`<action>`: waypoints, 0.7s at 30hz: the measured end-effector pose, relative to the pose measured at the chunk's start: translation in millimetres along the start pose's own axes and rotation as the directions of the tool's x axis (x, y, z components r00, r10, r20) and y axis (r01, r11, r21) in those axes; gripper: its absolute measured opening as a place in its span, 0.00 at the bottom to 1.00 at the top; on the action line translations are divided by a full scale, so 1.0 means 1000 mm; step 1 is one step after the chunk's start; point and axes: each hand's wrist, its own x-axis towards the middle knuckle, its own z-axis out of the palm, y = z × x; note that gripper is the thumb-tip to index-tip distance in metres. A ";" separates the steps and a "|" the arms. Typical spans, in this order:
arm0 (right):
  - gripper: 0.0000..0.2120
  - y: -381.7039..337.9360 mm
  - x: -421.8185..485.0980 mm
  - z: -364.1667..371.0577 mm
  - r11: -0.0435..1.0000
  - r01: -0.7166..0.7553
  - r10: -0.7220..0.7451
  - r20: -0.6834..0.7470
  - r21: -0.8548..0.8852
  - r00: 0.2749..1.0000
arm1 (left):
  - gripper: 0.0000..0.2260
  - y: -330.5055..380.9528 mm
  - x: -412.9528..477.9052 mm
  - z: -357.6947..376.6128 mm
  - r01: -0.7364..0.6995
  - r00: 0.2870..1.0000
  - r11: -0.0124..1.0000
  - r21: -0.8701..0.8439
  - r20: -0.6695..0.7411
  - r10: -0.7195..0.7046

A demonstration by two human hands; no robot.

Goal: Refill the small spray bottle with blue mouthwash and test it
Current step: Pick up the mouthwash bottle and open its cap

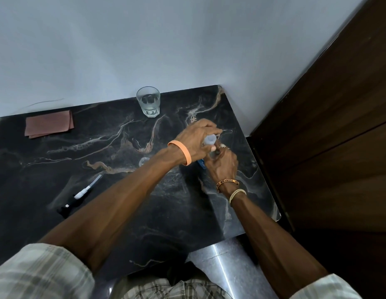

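Plaid sleeves point(36, 275) edge the bottom. Right of centre on the table point(47, 165), the left hand point(194, 141) curls round the pale cap point(209, 140) of the mouthwash bottle point(201, 164), the right hand point(222, 167) grips its blue body. Probably uncapping; next needs a steady pour.

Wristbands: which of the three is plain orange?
The smooth band on the left wrist; the right wrist carries a lettered brown band and a pale cord.
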 end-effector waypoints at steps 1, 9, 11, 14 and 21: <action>0.17 0.000 0.000 0.000 1.000 0.000 0.000 0.005 -0.004 1.000 | 0.19 -0.001 0.000 0.000 -0.011 1.000 1.000 -0.004 0.015 0.011; 0.17 0.002 0.000 0.000 1.000 0.016 -0.016 -0.002 0.000 1.000 | 0.20 -0.002 0.000 -0.003 0.002 1.000 1.000 0.004 0.024 -0.002; 0.17 0.002 0.000 0.001 1.000 0.023 -0.023 0.002 0.019 1.000 | 0.17 -0.002 0.001 -0.004 0.017 1.000 0.999 0.030 0.003 -0.017; 0.16 0.003 0.000 0.001 0.999 0.031 -0.030 -0.003 0.033 1.000 | 0.20 0.001 0.002 -0.007 0.045 0.999 0.999 0.031 -0.020 -0.044; 0.16 0.004 0.001 0.005 1.000 0.017 -0.017 0.009 0.009 1.000 | 0.18 0.001 0.003 -0.009 0.039 0.999 0.999 0.023 -0.004 -0.039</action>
